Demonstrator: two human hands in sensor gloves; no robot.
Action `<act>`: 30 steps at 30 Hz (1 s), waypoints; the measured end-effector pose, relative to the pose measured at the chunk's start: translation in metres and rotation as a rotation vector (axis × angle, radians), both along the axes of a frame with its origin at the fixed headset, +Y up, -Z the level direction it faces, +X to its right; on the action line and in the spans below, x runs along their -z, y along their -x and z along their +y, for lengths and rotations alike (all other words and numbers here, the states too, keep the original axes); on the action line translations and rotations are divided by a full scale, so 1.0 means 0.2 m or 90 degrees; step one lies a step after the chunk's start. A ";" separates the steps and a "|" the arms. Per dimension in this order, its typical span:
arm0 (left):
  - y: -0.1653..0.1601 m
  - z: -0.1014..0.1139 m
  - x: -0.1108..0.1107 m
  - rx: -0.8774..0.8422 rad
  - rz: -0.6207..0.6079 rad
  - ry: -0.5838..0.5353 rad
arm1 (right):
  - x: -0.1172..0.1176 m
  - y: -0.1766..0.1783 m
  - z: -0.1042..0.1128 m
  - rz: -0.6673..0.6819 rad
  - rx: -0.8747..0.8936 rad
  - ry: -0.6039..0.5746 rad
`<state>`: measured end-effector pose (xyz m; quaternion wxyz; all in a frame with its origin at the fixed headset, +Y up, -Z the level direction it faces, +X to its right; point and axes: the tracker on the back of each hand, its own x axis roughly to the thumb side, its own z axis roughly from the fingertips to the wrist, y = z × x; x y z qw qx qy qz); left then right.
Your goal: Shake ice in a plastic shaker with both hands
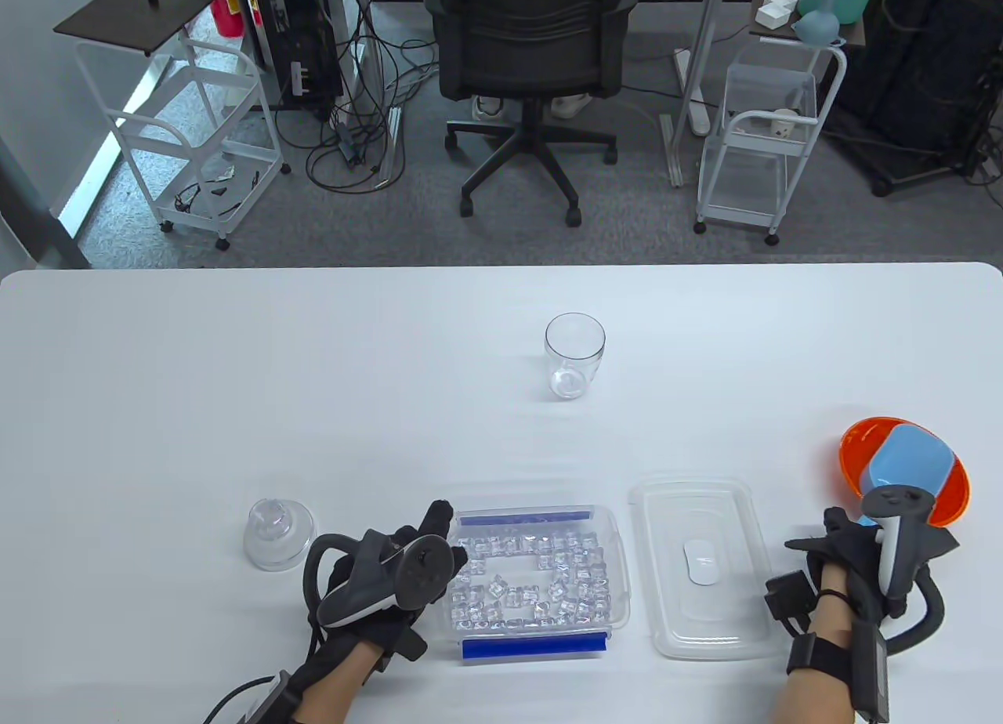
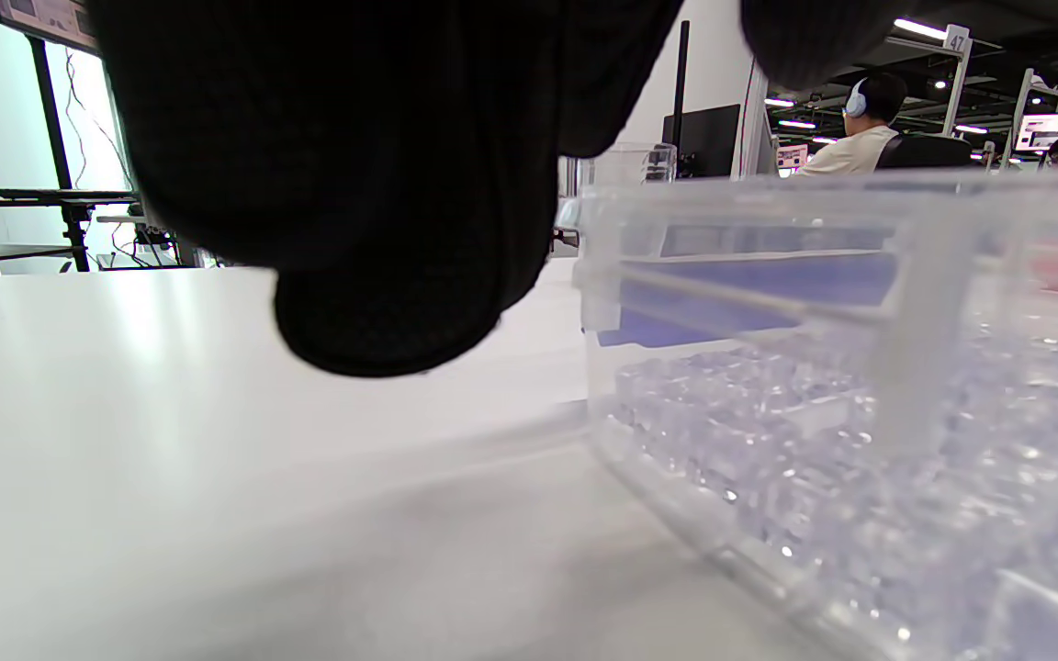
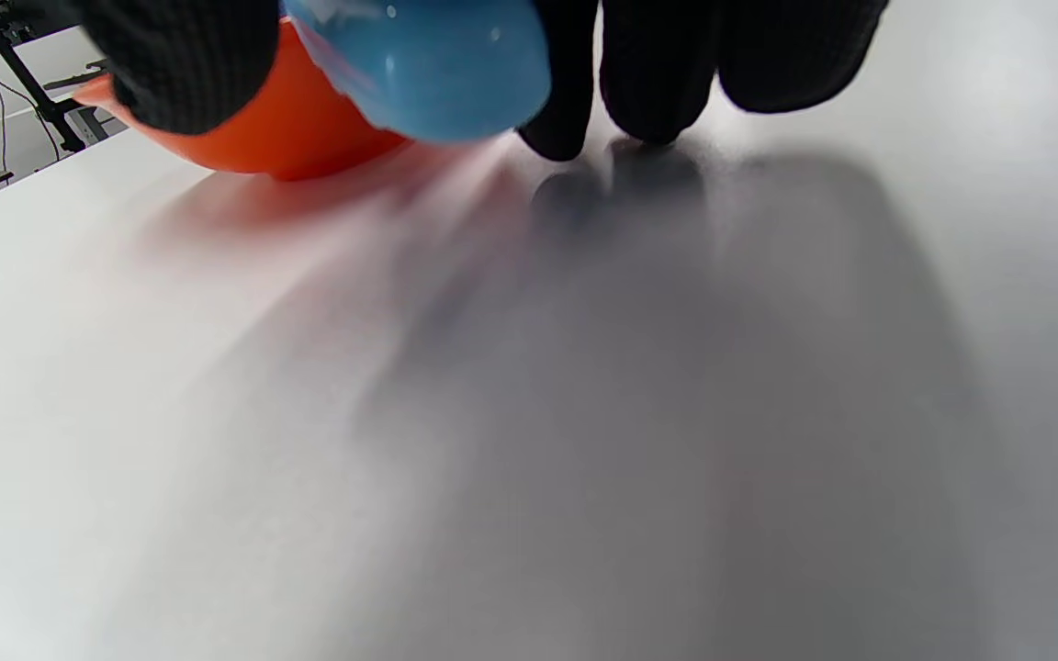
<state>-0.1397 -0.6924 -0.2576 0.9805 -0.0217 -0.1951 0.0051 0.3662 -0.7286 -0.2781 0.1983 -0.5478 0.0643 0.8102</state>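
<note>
The clear plastic shaker cup [image 1: 574, 356] stands upright and empty at mid-table. Its clear domed lid [image 1: 278, 532] sits at the near left. A clear container [image 1: 619, 599] holds several ice cubes [image 1: 533, 579]. My left hand [image 1: 445, 536] lies against the container's left wall. In the left wrist view its fingers [image 2: 382, 275] hang just beside the container wall [image 2: 915, 349] and hold nothing. My right hand [image 1: 850, 540] grips the blue scoop [image 1: 905, 461], which lies in the orange bowl [image 1: 858, 442]. In the right wrist view the scoop [image 3: 428, 64] sits between thumb and fingers [image 3: 648, 83].
The ice container's flat clear lid [image 1: 701, 567] lies between the container and my right hand. The orange bowl also shows in the right wrist view [image 3: 290, 128]. The white table [image 1: 235, 379] stretches bare to the far edge. An office chair and carts stand beyond it.
</note>
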 end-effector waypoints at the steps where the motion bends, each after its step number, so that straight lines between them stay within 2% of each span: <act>1: 0.00 0.00 0.00 0.001 0.000 0.000 | 0.00 0.00 0.00 0.002 -0.006 0.006; 9: 0.00 0.01 0.00 0.000 -0.002 -0.012 | 0.02 0.04 0.02 0.015 -0.057 0.021; 14: 0.00 0.00 0.00 0.004 -0.004 -0.009 | 0.00 0.07 0.05 0.013 -0.081 -0.029; 16: 0.00 0.00 0.00 -0.001 -0.003 -0.010 | -0.01 0.09 0.10 0.024 -0.114 -0.052; 19: 0.00 0.00 0.00 -0.001 -0.003 -0.011 | -0.03 0.11 0.23 0.053 -0.170 -0.063; 22: 0.00 0.00 0.00 0.003 -0.004 -0.008 | -0.06 0.12 0.36 0.073 -0.192 -0.105; 26: 0.00 0.00 0.00 0.005 -0.003 -0.003 | -0.11 0.19 0.51 0.179 -0.162 -0.232; 30: 0.00 -0.03 0.01 0.010 -0.004 0.024 | -0.16 0.35 0.60 0.389 -0.106 -0.383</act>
